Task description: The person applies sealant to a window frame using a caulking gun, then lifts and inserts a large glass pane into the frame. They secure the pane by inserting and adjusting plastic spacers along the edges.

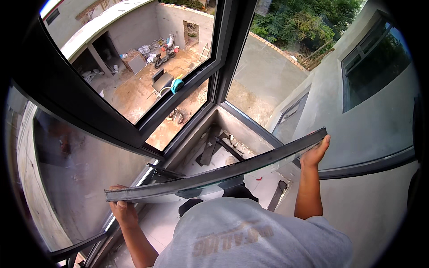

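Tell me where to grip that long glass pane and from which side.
Grip the glass pane at its two short ends, coming in from outside each end, as the left hand and right hand do now. It is long, thin and lies edge-up, so end holds probably steady it best; fingers should wrap the dark edge.

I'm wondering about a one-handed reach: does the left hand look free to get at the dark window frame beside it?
Probably not: the left hand grips one end of the glass pane, the right hand the other, so letting go looks risky.
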Demonstrator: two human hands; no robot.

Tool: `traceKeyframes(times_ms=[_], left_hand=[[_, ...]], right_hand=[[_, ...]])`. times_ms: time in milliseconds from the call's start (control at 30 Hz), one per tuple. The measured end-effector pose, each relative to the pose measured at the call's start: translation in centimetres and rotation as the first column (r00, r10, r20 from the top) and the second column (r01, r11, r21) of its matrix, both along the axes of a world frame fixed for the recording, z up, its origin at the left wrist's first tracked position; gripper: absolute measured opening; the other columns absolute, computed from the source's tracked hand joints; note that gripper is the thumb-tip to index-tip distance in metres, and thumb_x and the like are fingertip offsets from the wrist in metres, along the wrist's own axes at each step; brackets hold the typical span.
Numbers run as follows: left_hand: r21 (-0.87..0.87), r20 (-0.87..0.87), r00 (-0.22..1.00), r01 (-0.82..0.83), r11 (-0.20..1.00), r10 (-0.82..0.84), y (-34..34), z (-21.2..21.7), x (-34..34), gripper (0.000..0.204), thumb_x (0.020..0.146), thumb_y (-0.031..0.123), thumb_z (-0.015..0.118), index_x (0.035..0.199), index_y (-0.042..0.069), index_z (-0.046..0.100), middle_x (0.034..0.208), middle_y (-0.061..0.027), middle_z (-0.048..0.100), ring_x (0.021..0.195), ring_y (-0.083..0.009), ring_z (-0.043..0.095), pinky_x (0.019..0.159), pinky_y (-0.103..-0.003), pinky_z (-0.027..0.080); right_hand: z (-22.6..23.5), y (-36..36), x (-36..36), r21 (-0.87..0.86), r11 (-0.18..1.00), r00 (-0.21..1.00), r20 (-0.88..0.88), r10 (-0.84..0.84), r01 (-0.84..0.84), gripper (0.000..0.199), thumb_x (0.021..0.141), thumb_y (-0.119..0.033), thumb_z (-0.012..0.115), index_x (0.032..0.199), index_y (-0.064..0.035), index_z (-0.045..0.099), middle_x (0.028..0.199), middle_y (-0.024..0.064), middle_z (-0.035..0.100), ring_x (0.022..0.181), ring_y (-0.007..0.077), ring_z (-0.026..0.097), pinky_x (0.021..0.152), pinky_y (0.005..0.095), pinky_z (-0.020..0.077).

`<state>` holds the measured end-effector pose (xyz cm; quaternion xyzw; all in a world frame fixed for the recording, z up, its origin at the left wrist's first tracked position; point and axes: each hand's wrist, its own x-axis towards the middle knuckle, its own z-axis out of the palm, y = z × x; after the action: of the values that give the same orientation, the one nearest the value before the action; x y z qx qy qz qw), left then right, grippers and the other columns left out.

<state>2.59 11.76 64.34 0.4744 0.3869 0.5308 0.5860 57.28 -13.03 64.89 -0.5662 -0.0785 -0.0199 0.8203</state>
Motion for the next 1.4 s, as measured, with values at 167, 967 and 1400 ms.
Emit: traceKeyframes(times_ms=[167,967,1400], left_hand=[[0.128,-0.079,0.979,-0.179,0.976,0.19,0.7,-4.0,5.2,0.054,0.084,0.048,0.084,0.097,0.006,0.053,0.096,-0.007,0.054,0.088,-0.0191,0.058,0.082,-0.034,0.05],[0.324,0.001,0.832,-0.525,0.787,0.555,6.6,-34.1,5.0,0.092,0.074,0.079,0.071,0.121,0.001,0.054,0.118,-0.0133,0.056,0.112,-0.0286,0.057,0.095,-0.042,0.053],[0.375,0.164,0.68,-0.713,0.592,0.715,8.2,-39.4,8.1,0.1,0.081,0.076,0.074,0.142,0.0,0.052,0.137,-0.0134,0.061,0.125,-0.0285,0.059,0.107,-0.047,0.047]], right_hand=[[-6.7,11.9,9.2,-0.006,0.952,0.95,-0.074,0.303,-0.304,0.068,0.103,-0.071,0.035,0.092,-0.0081,0.057,0.082,0.0076,0.062,0.075,0.0209,0.06,0.069,0.0343,0.0499],[-32.4,38.9,19.6,-0.094,0.821,0.784,0.25,0.568,-0.564,0.086,0.097,-0.085,0.028,0.096,-0.0052,0.058,0.084,0.009,0.059,0.076,0.0233,0.059,0.072,0.0383,0.0507],[-33.4,42.5,19.7,0.081,0.77,0.746,0.329,0.578,-0.632,0.086,0.102,-0.076,0.039,0.147,-0.0027,0.045,0.144,0.0119,0.053,0.129,0.025,0.054,0.114,0.0414,0.0417]])
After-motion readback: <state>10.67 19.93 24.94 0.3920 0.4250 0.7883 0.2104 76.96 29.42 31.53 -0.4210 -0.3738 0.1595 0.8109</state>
